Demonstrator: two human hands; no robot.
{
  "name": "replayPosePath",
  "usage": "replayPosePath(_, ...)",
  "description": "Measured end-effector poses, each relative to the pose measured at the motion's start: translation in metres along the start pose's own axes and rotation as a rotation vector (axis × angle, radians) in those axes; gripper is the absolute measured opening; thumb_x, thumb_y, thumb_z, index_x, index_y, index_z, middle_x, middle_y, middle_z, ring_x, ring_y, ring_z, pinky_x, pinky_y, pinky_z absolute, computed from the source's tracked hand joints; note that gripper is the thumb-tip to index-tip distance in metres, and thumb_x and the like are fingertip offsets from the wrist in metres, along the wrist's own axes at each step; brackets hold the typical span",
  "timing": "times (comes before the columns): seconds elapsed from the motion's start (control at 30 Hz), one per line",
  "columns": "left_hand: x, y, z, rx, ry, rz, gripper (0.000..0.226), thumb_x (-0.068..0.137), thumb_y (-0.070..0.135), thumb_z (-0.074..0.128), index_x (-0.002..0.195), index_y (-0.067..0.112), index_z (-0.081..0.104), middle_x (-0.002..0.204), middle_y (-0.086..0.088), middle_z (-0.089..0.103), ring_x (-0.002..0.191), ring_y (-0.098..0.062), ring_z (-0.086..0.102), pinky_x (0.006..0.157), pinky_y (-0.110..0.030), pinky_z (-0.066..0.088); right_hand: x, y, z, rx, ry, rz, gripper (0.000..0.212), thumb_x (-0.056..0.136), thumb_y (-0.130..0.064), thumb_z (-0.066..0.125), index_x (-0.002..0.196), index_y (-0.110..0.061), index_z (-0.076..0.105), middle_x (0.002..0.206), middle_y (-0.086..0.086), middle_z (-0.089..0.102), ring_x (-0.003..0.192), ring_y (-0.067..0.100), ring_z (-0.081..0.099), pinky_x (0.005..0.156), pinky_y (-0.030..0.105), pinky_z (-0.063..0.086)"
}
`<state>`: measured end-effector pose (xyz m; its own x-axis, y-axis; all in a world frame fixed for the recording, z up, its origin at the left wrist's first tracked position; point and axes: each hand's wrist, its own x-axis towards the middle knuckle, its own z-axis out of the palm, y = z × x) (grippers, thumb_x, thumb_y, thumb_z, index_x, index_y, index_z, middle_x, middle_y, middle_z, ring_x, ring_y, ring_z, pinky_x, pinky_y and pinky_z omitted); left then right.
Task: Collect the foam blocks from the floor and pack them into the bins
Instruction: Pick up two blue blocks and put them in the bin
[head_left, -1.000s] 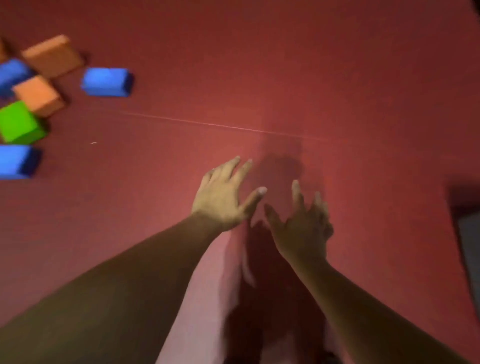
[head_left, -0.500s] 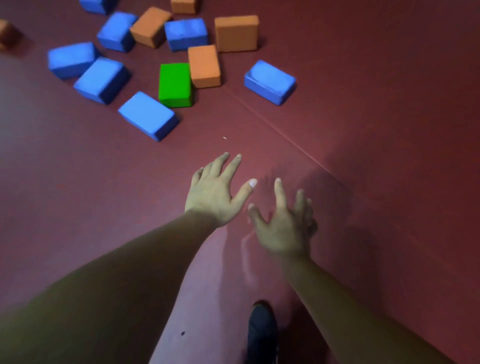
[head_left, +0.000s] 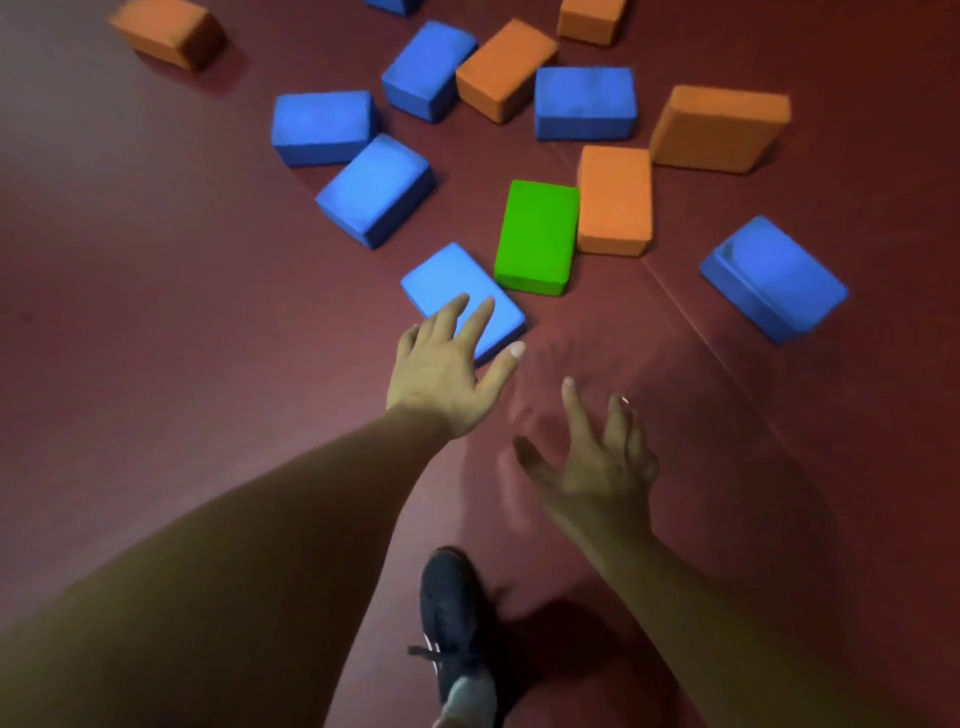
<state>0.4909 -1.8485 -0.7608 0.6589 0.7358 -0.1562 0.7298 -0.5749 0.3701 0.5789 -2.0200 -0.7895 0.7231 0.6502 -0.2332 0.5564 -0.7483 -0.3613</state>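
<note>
A: Your left hand is stretched out ahead of you, palm down. Its fingers are straight and fanned apart, the thumb swung wide. It holds nothing.

B: Those fingertips lie over the near corner of the nearest blue block, which sits flat on the red floor. Whether you touch the foam or hover just above it, I cannot tell.

A: Your right hand hangs lower and nearer to you, over bare floor and apart from every block. Its index finger points forward, the thumb sticks out to the left, and the other fingers are loosely bent and a little blurred. That hand is empty too.

B: Just beyond the nearest blue block lies a green block, flat, its near corner just beside the blue one. An orange block lies along the green one's right side, apparently touching it.

A: Off to your right, across a seam in the floor, a second blue block lies askew on its own. The far blocks, blue and orange, are scattered ahead of you, some of them touching.

B: Every block face that shows is plain colour. Your dark shoe, laces showing, is planted on the floor between your forearms.
</note>
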Motion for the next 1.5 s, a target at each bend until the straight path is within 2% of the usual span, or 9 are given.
replayPosePath(0.17, 0.099, -0.066, -0.043, 0.088, -0.067, 0.146, 0.084, 0.089, 0.075, 0.019, 0.156, 0.027, 0.037, 0.161, -0.007, 0.034, 0.145, -0.028, 0.034, 0.12, -0.048, 0.019, 0.094, -0.097, 0.017, -0.01, -0.046, -0.024, 0.094, 0.071, -0.088, 0.036, 0.154, -0.043, 0.038, 0.157, 0.02, 0.037, 0.145, 0.043, 0.032, 0.105, 0.061, 0.033)
replayPosePath(0.33, 0.177, -0.12, -0.052, 0.129, -0.115, 0.074, 0.086, 0.086, 0.077, 0.012, 0.16, 0.033, 0.025, 0.166, -0.002, 0.024, 0.153, -0.024, 0.017, 0.123, -0.048, 0.009, 0.18, -0.158, 0.046, 0.042, 0.055, -0.091, 0.086, 0.072, -0.079, 0.052, 0.144, -0.031, 0.057, 0.14, 0.026, 0.053, 0.127, 0.049, 0.051, 0.091, 0.061, 0.046)
replayPosePath(0.47, 0.245, -0.151, -0.04, 0.141, -0.149, 0.11, 0.09, 0.083, 0.079, 0.007, 0.16, 0.034, 0.021, 0.167, -0.001, 0.02, 0.154, -0.023, 0.013, 0.124, -0.048, 0.006, 0.244, -0.179, 0.086, -0.066, -0.124, -0.032, 0.095, 0.073, -0.085, 0.053, 0.156, -0.045, 0.028, 0.159, 0.02, 0.029, 0.147, 0.044, 0.024, 0.11, 0.063, 0.031)
replayPosePath(0.6, 0.293, -0.186, -0.02, 0.144, -0.221, 0.145, 0.091, 0.082, 0.081, 0.006, 0.161, 0.035, 0.017, 0.168, -0.001, 0.015, 0.155, -0.022, 0.009, 0.124, -0.046, 0.001, 0.283, -0.195, 0.122, -0.097, -0.164, 0.013, 0.1, 0.072, -0.086, 0.057, 0.157, -0.045, 0.026, 0.161, 0.022, 0.027, 0.15, 0.043, 0.02, 0.114, 0.064, 0.023)
replayPosePath(0.87, 0.356, -0.251, 0.002, 0.127, -0.223, 0.392, 0.081, 0.09, 0.075, 0.024, 0.156, 0.029, 0.036, 0.16, -0.009, 0.036, 0.148, -0.031, 0.032, 0.119, -0.054, 0.018, 0.302, -0.231, 0.169, -0.242, -0.166, 0.097, 0.11, 0.061, -0.093, 0.05, 0.157, -0.047, 0.023, 0.163, 0.016, 0.024, 0.147, 0.043, 0.028, 0.106, 0.063, 0.035)
replayPosePath(1.0, 0.368, -0.279, 0.017, 0.112, -0.174, 0.548, 0.076, 0.091, 0.071, 0.033, 0.148, 0.024, 0.049, 0.151, -0.013, 0.049, 0.138, -0.035, 0.046, 0.111, -0.058, 0.032, 0.308, -0.252, 0.191, -0.31, -0.242, 0.153, 0.114, 0.064, -0.093, 0.055, 0.159, -0.05, 0.007, 0.169, 0.012, 0.002, 0.154, 0.04, 0.004, 0.115, 0.062, 0.023)
replayPosePath(1.27, 0.374, -0.319, 0.114, 0.124, -0.151, 0.69, 0.074, 0.093, 0.07, 0.032, 0.146, 0.023, 0.053, 0.154, -0.013, 0.046, 0.14, -0.034, 0.044, 0.114, -0.058, 0.029, 0.337, -0.221, 0.266, -0.523, -0.385, 0.058, 0.124, 0.064, -0.089, 0.063, 0.158, -0.045, -0.006, 0.165, 0.015, -0.027, 0.152, 0.044, -0.015, 0.118, 0.064, 0.01)
replayPosePath(1.43, 0.399, -0.33, 0.141, 0.243, -0.198, 0.832, 0.088, 0.086, 0.075, 0.01, 0.158, 0.03, 0.031, 0.166, -0.007, 0.023, 0.152, -0.028, 0.023, 0.122, -0.053, 0.012, 0.352, -0.188, 0.29, -0.476, -0.234, -0.022, 0.118, 0.06, -0.096, 0.053, 0.152, -0.059, -0.01, 0.166, 0.014, -0.025, 0.151, 0.048, -0.017, 0.116, 0.071, 0.002)
replayPosePath(1.5, 0.418, -0.326, 0.136, 0.312, -0.237, 0.879, 0.093, 0.081, 0.079, 0.004, 0.161, 0.034, 0.02, 0.169, -0.004, 0.014, 0.154, -0.025, 0.015, 0.123, -0.053, 0.007, 0.36, -0.19, 0.291, -0.453, -0.199, -0.001, 0.113, 0.061, -0.098, 0.047, 0.149, -0.063, -0.014, 0.166, 0.015, -0.02, 0.151, 0.051, -0.006, 0.114, 0.074, 0.009)
